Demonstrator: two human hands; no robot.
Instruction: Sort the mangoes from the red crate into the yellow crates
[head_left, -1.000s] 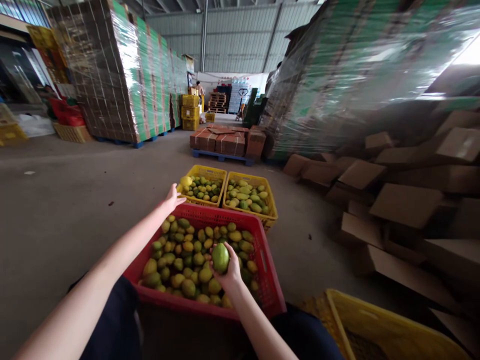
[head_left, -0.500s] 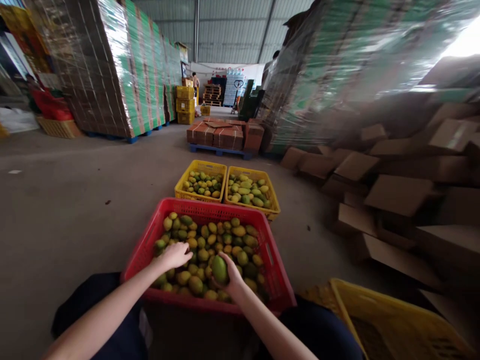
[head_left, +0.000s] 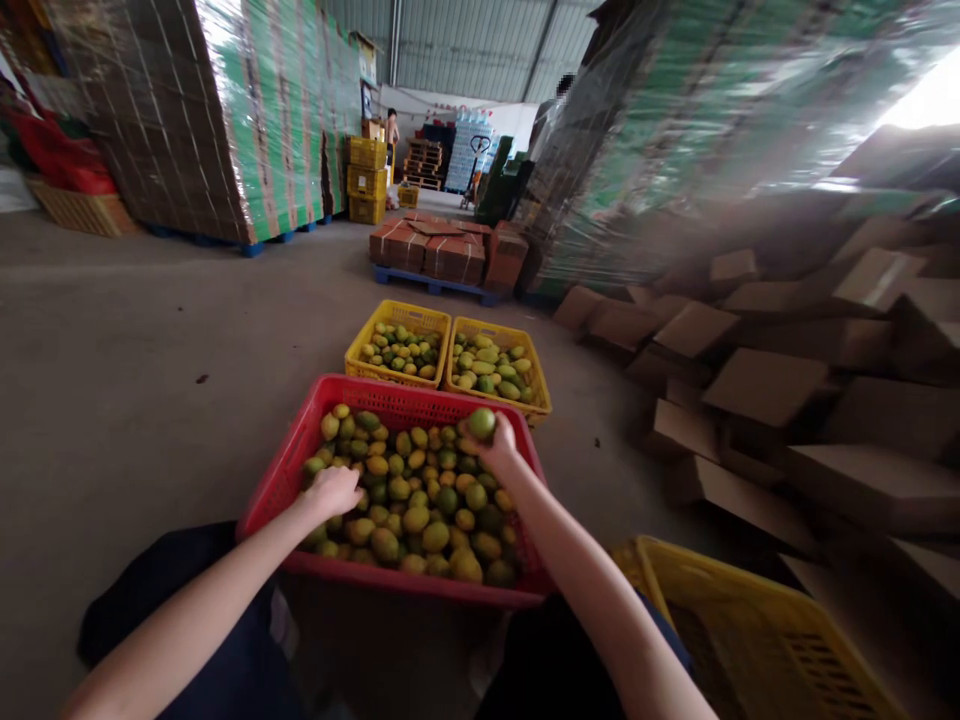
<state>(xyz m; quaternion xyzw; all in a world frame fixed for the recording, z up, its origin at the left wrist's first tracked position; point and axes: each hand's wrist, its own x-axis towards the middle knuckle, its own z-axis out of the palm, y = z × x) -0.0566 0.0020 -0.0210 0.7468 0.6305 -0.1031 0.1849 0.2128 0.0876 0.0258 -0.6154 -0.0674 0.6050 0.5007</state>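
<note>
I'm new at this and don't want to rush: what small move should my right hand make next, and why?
Perhaps ease the right hand forward, over the red crate's far rim, toward the yellow crate just beyond: its grip holds a green fruit near that rim, and that crate holds other fruit.

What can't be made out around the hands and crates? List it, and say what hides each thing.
All in the head view:
1. Left hand: its fingertips are mostly hidden by the hand itself; whether it holds anything cannot be told.
2. Green fruit: its lower side is covered by the right hand.
3. Red crate: its bottom is hidden under the piled fruit.
4. Lower-right yellow crate: cut off by the bottom edge.
</note>
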